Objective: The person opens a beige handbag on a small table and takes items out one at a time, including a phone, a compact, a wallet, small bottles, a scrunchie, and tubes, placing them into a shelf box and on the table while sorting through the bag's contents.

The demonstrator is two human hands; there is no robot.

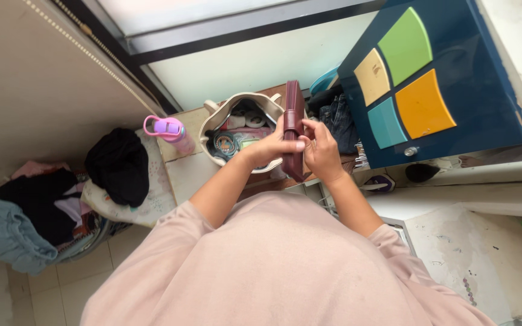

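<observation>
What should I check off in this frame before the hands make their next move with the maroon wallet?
1. Left hand grips the maroon wallet across its middle: ok.
2. Right hand is at the wallet's right edge, fingers touching it: ok.
3. Wallet is closed: cannot tell, only its face shows.
4. Cream bag beneath the hands stands with its mouth open: ok.
5. Room inside the bag: not ok, small items already fill what shows.
6. Pink bottle lies left of the bag, apart from both hands: ok.
</observation>
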